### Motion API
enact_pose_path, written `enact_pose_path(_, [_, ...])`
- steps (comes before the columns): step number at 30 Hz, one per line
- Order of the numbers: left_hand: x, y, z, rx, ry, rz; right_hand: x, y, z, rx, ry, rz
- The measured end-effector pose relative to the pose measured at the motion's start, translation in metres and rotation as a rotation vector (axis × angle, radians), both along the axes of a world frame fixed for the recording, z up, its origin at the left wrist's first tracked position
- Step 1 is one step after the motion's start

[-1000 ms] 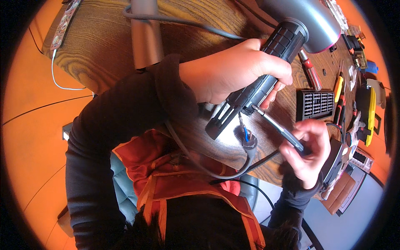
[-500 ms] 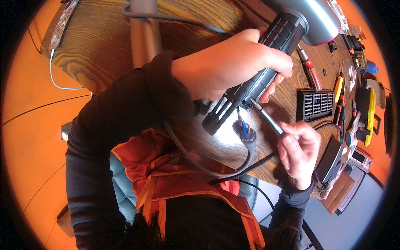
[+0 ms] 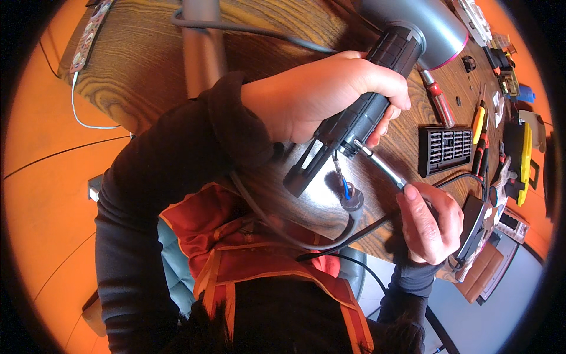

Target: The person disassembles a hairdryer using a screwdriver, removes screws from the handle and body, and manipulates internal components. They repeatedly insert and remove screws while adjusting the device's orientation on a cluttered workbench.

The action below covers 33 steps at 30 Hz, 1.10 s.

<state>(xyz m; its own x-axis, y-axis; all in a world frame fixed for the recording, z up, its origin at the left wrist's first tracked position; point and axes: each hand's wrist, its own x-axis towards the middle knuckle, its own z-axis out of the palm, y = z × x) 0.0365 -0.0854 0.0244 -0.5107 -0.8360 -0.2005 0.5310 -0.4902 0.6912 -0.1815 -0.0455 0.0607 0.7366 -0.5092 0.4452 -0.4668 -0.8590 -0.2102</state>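
My left hand (image 3: 327, 88) is wrapped round the black inner handle of a hair dryer (image 3: 356, 121), whose grey barrel (image 3: 433, 29) points away at the upper right. The handle slants down toward me and ends in an open slotted part. Below it, blue and other thin wires (image 3: 345, 186) run from the handle into the grey power cord (image 3: 352, 206). My right hand (image 3: 431, 224) pinches a slim silver screwdriver (image 3: 386, 167) between thumb and fingers. Its tip meets the handle's side near the wires; the exact contact point is too small to make out.
On the wooden table (image 3: 135, 65) lie a red-handled screwdriver (image 3: 439, 100), a black bit case (image 3: 445, 150) and yellow-handled tool (image 3: 479, 123). A yellow and black toolbox (image 3: 522, 162) stands at the far right. A power strip (image 3: 88, 38) is at upper left. Cords loop beneath my hands.
The hair dryer has shifted slightly left and its barrel has turned a little. My right hand has moved slightly down and right on the screwdriver, its fingers in a different pose.
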Motion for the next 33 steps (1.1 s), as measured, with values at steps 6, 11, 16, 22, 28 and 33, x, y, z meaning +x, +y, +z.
enact_pose_path(6, [0.0,0.0,-0.003,0.059,0.038,-0.03,0.001,0.001,-0.002,-0.048,0.004,-0.009])
enact_pose_path(11, [0.0,0.002,-0.001,0.062,0.02,-0.025,0.001,0.0,0.002,-0.076,0.048,-0.007])
enact_pose_path(16, [0.003,0.004,0.005,0.068,-0.043,-0.031,0.003,0.006,0.002,-0.016,0.035,-0.018])
enact_pose_path(22, [0.007,0.006,0.01,-0.046,-0.173,0.078,0.01,0.005,-0.002,0.694,-0.269,-0.149])
enact_pose_path(28, [0.004,0.005,0.009,-0.111,-0.251,-0.001,0.005,-0.003,-0.003,1.549,-0.598,-0.247])
enact_pose_path(33, [0.006,0.001,0.004,-0.036,-0.076,0.033,0.005,-0.003,-0.007,0.368,-0.23,-0.007])
